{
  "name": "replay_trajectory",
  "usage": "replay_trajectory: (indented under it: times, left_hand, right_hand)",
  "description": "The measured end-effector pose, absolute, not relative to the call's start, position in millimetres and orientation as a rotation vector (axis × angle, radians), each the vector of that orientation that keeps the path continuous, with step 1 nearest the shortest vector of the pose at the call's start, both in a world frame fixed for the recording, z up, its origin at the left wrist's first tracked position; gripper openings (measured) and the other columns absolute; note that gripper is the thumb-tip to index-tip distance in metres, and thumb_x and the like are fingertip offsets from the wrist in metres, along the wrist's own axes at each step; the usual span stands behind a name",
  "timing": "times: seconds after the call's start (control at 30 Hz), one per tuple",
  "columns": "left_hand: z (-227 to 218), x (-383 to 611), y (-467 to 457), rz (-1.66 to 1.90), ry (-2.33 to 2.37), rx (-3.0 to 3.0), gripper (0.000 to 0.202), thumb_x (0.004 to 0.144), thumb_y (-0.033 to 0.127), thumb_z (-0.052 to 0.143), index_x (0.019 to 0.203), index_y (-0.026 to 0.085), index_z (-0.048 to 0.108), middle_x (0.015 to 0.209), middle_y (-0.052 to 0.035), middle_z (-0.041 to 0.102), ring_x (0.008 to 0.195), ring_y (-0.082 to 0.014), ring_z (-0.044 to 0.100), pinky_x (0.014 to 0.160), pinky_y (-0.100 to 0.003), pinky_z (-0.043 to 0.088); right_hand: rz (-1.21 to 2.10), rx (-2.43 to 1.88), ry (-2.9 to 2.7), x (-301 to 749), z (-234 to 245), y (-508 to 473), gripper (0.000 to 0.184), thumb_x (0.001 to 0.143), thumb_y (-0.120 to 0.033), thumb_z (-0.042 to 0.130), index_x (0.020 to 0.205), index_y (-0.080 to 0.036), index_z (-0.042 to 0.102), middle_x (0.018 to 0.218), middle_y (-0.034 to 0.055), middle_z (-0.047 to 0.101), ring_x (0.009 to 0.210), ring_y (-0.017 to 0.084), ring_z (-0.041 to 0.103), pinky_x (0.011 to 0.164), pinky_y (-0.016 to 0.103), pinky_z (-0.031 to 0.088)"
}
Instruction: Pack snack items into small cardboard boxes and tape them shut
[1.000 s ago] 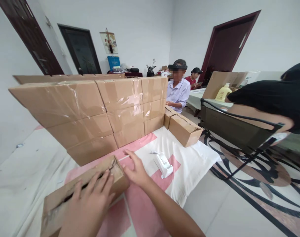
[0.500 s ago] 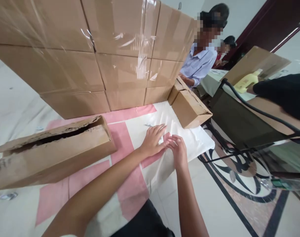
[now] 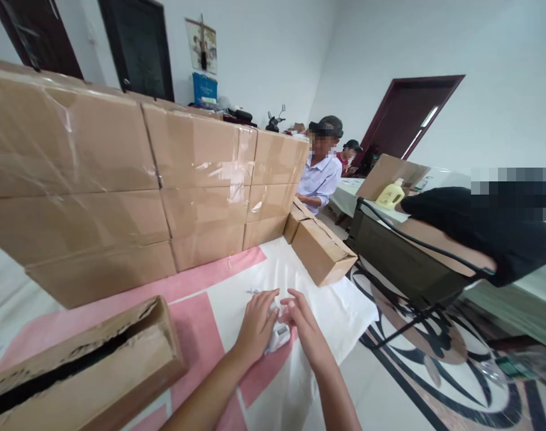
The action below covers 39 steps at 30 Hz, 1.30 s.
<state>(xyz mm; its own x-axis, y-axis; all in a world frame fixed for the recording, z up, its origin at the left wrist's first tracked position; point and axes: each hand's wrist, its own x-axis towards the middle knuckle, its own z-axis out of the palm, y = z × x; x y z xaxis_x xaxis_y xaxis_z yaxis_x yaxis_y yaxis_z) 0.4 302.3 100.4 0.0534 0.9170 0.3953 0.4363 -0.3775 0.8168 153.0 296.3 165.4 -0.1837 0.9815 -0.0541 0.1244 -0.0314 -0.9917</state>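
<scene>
In the middle of the head view, my left hand (image 3: 256, 323) is curled around a small white plastic object (image 3: 279, 337) with a greyish window on its face. Its exact kind cannot be made out, and the fingers hide part of it. Close on the right is my right hand (image 3: 305, 326), its fingers bent and apart, near the object's far end. Whether a fingertip touches it is unclear. Both hands are over a pink and white cloth (image 3: 201, 335). A tiny shiny item (image 3: 254, 291) lies just beyond my left fingertips.
Taped cardboard boxes (image 3: 205, 191) form a wall ahead. An open carton (image 3: 133, 371) stands at the left, another carton (image 3: 320, 248) at the right. Beyond are a folding chair (image 3: 390, 269), a yellow bottle (image 3: 390, 194) and several people, one in a light shirt (image 3: 320, 179).
The view has tilted up, showing more of the wall and doors. My hands have come closer together, and the white object between them shows more plainly.
</scene>
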Motion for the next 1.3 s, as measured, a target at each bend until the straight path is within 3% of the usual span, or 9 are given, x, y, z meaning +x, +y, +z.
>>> replay_trajectory:
  times: [0.1,0.23,0.4,0.5,0.6,0.7,0.83,1.03,1.3]
  left_hand:
    - [102,0,302,1.287,1.357,1.853,0.043,0.105,0.043,0.037,0.141,0.024,0.053,0.142,-0.0083,0.059,0.134,-0.0263,0.048,0.117,-0.052,0.034]
    - [105,-1,301,1.283,1.354,1.856,0.041,0.104,0.041,0.038,0.137,0.024,0.056,0.139,-0.0081,0.061,0.133,-0.0269,0.049,0.117,-0.053,0.034]
    - [102,-1,302,1.278,1.333,1.840,0.042,0.107,0.041,0.028,0.132,0.026,0.058,0.136,-0.0068,0.062,0.132,-0.0251,0.050,0.116,-0.053,0.035]
    - [95,-2,302,1.251,1.336,1.933,0.046,0.106,0.048,0.031,0.142,0.025,0.049,0.144,-0.0102,0.056,0.136,-0.0273,0.047,0.116,-0.055,0.035]
    - [89,-2,301,1.188,1.245,2.185,0.083,0.089,0.060,0.063,0.155,0.025,0.028,0.159,-0.0174,0.037,0.145,-0.0357,0.037,0.115,-0.060,0.035]
    - [89,-1,297,1.126,1.281,2.343,0.110,0.066,0.045,0.084,0.155,0.027,0.022,0.160,-0.0195,0.031,0.145,-0.0416,0.036,0.113,-0.063,0.036]
    - [94,1,292,1.133,1.358,2.352,0.105,0.064,0.028,0.076,0.154,0.026,0.021,0.153,-0.0191,0.039,0.137,-0.0394,0.044,0.110,-0.060,0.041]
    - [97,2,291,1.175,1.389,2.324,0.101,0.067,0.036,0.076,0.153,0.022,0.026,0.143,-0.0186,0.047,0.130,-0.0383,0.049,0.106,-0.057,0.043]
    - [99,0,291,1.107,1.372,2.291,0.094,0.074,0.046,0.074,0.154,0.020,0.032,0.143,-0.0190,0.047,0.130,-0.0375,0.047,0.108,-0.056,0.042]
  right_hand:
    - [1.320,-1.248,-1.319,145,163,298,0.067,0.087,-0.065,0.061,0.139,-0.024,0.048,0.119,0.0069,0.064,0.077,0.017,0.070,0.087,0.036,0.052]
    - [1.332,-1.193,-1.144,141,158,300,0.062,0.082,-0.061,0.067,0.129,-0.024,0.052,0.112,0.0057,0.065,0.060,0.015,0.068,0.075,0.037,0.055]
    - [1.280,-1.185,-1.159,140,153,298,0.051,0.075,-0.042,0.074,0.119,-0.023,0.056,0.104,0.0037,0.066,0.057,0.015,0.067,0.067,0.035,0.056]
    - [1.179,-1.213,-1.178,137,151,297,0.049,0.070,-0.032,0.072,0.116,-0.023,0.059,0.103,0.0036,0.064,0.062,0.015,0.068,0.060,0.031,0.055]
    - [1.117,-1.212,-1.175,133,154,298,0.048,0.071,-0.032,0.068,0.117,-0.023,0.060,0.107,0.0048,0.063,0.064,0.014,0.067,0.053,0.026,0.051]
    - [1.110,-1.229,-1.207,129,160,298,0.050,0.071,-0.035,0.067,0.118,-0.022,0.059,0.107,0.0055,0.062,0.061,0.014,0.065,0.043,0.024,0.046]
    - [1.059,-1.288,-1.278,131,166,285,0.040,0.075,-0.036,0.064,0.113,-0.021,0.062,0.101,0.0050,0.062,0.057,0.013,0.058,0.048,0.029,0.051]
    - [0.803,-1.344,-1.393,151,154,248,0.035,0.081,-0.031,0.061,0.114,-0.023,0.067,0.095,0.0058,0.066,0.060,0.016,0.054,0.068,0.035,0.055]
    - [0.949,-1.478,-1.329,159,134,251,0.045,0.074,-0.040,0.071,0.113,-0.020,0.062,0.099,0.0049,0.065,0.051,0.012,0.057,0.054,0.030,0.049]
